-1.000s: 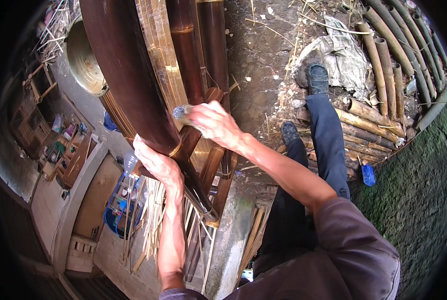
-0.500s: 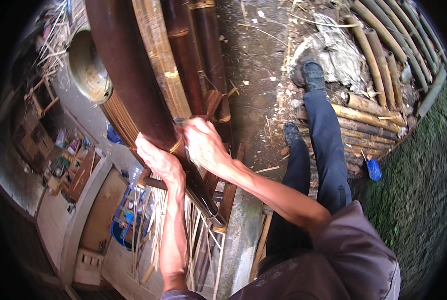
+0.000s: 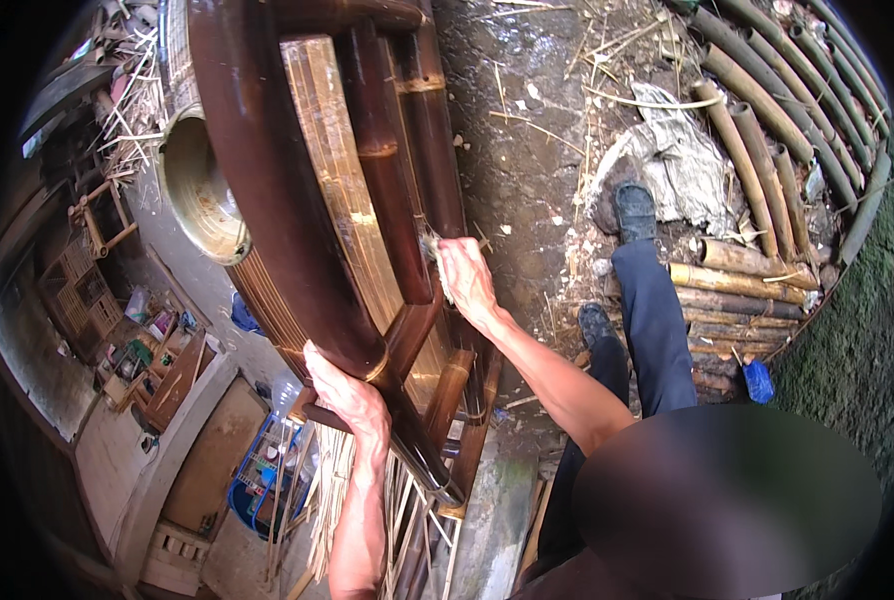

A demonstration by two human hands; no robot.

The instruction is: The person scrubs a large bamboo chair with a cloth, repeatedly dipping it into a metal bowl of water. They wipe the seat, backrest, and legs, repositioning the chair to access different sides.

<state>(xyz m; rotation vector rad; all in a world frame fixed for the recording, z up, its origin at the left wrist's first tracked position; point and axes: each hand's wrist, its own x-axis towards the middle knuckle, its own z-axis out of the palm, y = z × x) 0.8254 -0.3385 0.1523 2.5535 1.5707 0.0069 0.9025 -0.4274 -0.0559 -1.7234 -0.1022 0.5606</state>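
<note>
A dark brown varnished bamboo furniture frame (image 3: 267, 180) with thick poles and a panel of pale slats fills the upper left. My left hand (image 3: 352, 400) grips the lower end of its thickest pole. My right hand (image 3: 464, 280) holds a small brush (image 3: 430, 246) with its bristles against a thinner upright pole of the frame. Both my forearms come up from the lower edge.
Raw bamboo poles (image 3: 757, 150) lie stacked at the upper right by a grey cloth (image 3: 677, 160). My dark shoes (image 3: 634, 208) stand on muddy ground. A round metal bowl (image 3: 202, 190) sits left. Thin bamboo strips (image 3: 337, 500) and a blue crate (image 3: 257, 480) lie below.
The view has shifted so the frame sits higher and larger. My right hand has moved up and right along the thinner pole. My left hand keeps its grip on the thick pole.
</note>
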